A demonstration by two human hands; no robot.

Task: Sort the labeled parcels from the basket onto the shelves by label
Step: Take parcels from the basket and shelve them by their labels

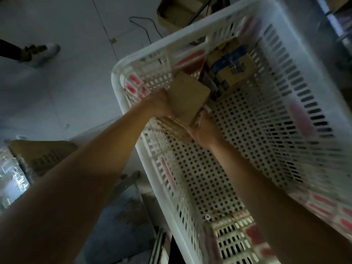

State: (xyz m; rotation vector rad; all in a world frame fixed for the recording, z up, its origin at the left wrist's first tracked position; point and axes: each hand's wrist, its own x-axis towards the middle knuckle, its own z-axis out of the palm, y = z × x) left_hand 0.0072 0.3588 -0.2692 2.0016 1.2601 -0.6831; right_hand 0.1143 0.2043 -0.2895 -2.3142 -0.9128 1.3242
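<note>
Both hands clasp a stack of brown parcels point(187, 100) mid-frame inside the white basket point(297, 115): left hand point(162, 105) and right hand point(204, 128) fingers curled around it. Taped boxes point(231, 67) lie beyond, upper centre; a shoe point(41, 52) stands upper left.

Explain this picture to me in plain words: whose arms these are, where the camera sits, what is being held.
No machine here: a person wears a camera on the head, looking down at their own bare arms. Both reach into a white perforated plastic basket. The left hand and right hand together grip a stack of flat brown cardboard parcels near the basket's left wall. More boxes, some with blue print, lie at its far end. The picture is blurred, so no labels are readable.
</note>
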